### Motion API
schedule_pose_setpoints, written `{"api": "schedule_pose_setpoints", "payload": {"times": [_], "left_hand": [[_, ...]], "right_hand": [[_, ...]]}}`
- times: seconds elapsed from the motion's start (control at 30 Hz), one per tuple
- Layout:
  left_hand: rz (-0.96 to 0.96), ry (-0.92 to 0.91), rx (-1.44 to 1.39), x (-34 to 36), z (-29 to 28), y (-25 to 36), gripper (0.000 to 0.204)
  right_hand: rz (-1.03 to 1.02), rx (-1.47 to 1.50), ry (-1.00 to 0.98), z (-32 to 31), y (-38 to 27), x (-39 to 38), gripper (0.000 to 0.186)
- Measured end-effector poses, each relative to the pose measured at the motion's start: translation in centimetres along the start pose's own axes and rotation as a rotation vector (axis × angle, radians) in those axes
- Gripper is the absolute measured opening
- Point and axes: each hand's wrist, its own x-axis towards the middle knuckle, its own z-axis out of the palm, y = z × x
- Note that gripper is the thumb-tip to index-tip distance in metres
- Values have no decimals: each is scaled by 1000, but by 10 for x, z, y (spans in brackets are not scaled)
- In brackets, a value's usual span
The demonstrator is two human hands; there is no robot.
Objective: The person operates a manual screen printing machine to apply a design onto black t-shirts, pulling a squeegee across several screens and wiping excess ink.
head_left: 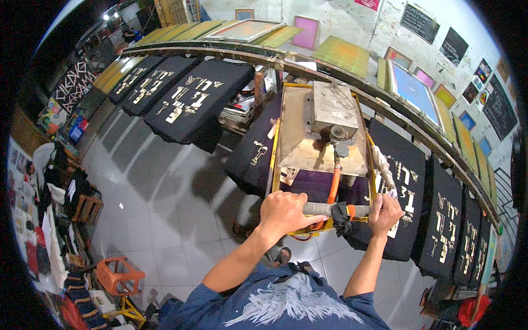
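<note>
My left hand (pixel 282 214) grips the left part of a grey-wrapped handle bar (pixel 322 210), and my right hand (pixel 384 213) is closed on its right end. Black cloth is knotted at the bar's middle. The bar belongs to a yellow-framed heater (pixel 294 137) with a metal box (pixel 330 107) on top. An orange hose (pixel 334 181) runs down from a fitting on it, and a pale wrapped line (pixel 382 165) hangs at its right. Beneath the heater lies a printed black T-shirt (pixel 253 159); to its right is another (pixel 410 198) with pale prints.
More printed black shirts (pixel 195 99) lie on boards along the curved rack (pixel 286 60) on both sides. Screens (pixel 415 96) lean along the back wall. An orange plastic stool (pixel 119 274), a wooden stool (pixel 88 206) and heaped clutter are at the left. Tiled floor (pixel 181 264) lies around my feet.
</note>
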Motion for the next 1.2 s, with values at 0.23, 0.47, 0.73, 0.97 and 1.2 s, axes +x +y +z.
{"api": "schedule_pose_setpoints", "payload": {"times": [0.23,0.47,0.73,0.97,1.2], "left_hand": [[31,-10,22,1,2,-3,71],[11,-4,115,3,-11,6,67],[54,89,163,2,8,2,69],[50,107,215,5,7,3,69],[17,73,221,3,1,5,66]], "right_hand": [[-38,-31,26,-1,2,-4,40],[0,-63,-8,-3,3,-2,37],[16,-62,94,-5,1,-2,39],[14,-48,128,-6,-1,-2,38],[-31,-35,148,-6,-4,4,40]]}}
